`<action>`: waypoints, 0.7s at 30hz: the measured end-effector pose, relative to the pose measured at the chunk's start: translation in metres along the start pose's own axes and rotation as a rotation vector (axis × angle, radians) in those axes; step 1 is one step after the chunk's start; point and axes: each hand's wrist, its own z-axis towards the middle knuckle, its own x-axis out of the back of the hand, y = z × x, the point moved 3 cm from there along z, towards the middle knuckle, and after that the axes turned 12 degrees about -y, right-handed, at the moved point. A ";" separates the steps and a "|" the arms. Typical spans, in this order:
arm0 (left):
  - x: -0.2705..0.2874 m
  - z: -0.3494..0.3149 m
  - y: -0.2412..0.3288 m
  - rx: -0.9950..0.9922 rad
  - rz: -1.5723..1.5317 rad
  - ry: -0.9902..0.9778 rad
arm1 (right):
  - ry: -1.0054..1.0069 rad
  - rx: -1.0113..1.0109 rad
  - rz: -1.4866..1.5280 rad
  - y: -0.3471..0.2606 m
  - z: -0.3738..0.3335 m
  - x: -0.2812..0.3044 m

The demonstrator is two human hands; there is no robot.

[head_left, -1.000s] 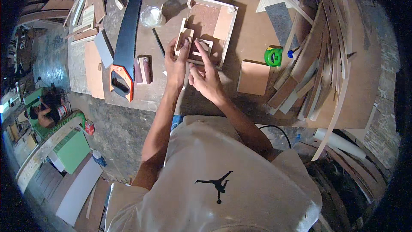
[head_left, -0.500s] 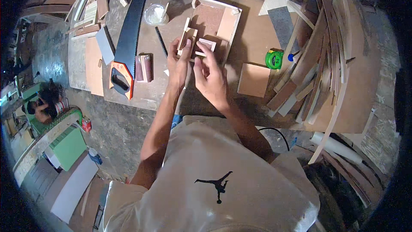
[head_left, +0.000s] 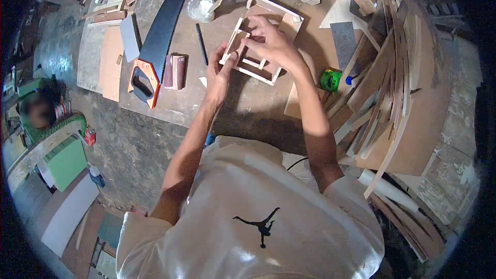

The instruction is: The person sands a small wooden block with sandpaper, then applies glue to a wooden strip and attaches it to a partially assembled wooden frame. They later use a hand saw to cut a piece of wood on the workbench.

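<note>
A small wooden box [head_left: 258,74], open at the top with pale strip walls and inner dividers, lies tilted on the worktable in front of me. My left hand [head_left: 220,75] grips its near left corner, thumb on the inner side and fingers outside. Over the box's left half reaches my right hand [head_left: 274,46], its thumb and fingers closed around a thin wooden strip [head_left: 242,34] by the left wall. Part of that strip is hidden under the fingers. A short divider [head_left: 252,63] shows in the near part of the box.
Left of the box lie a black pencil-like stick [head_left: 201,44], a wrapped block [head_left: 176,72] and a handsaw [head_left: 144,83]. A plastic cup [head_left: 200,9] of white paste stands behind. A green tape measure [head_left: 329,80] and piled wood strips [head_left: 385,88] are right; another person [head_left: 39,108] is far left.
My right hand has moved up and across to the box's left side. The piece in my left hand has come down against the box, and that hand now grips the corner.
</note>
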 end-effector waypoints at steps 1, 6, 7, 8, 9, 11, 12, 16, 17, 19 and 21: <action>-0.001 -0.001 0.002 0.002 0.002 0.001 | -0.004 -0.006 -0.031 0.005 0.005 0.001; -0.003 -0.002 0.007 0.024 0.016 0.016 | -0.019 0.061 -0.069 0.015 0.016 0.001; -0.002 -0.002 0.006 0.022 0.025 0.026 | -0.019 0.075 -0.070 0.011 0.015 0.000; -0.002 -0.001 0.005 0.020 0.035 0.035 | -0.031 0.046 -0.069 0.008 0.015 -0.001; 0.000 -0.002 0.005 0.020 0.043 0.038 | -0.041 0.016 -0.068 0.004 0.013 -0.001; 0.000 -0.002 0.005 0.020 0.059 0.035 | -0.045 -0.006 -0.049 0.002 0.011 0.000; 0.000 -0.001 0.004 0.019 0.057 0.033 | -0.043 0.003 -0.033 0.005 0.011 0.000; 0.000 0.002 -0.001 0.007 0.053 0.012 | 0.040 0.116 -0.052 0.022 0.016 -0.003; 0.001 0.003 -0.003 0.002 0.052 0.008 | 0.030 0.097 -0.018 0.023 0.016 -0.003; 0.001 0.002 -0.003 -0.005 0.034 0.007 | 0.010 0.058 0.048 0.023 0.015 -0.005; 0.001 0.002 -0.003 -0.007 0.024 0.004 | -0.020 0.022 0.074 0.021 0.014 -0.004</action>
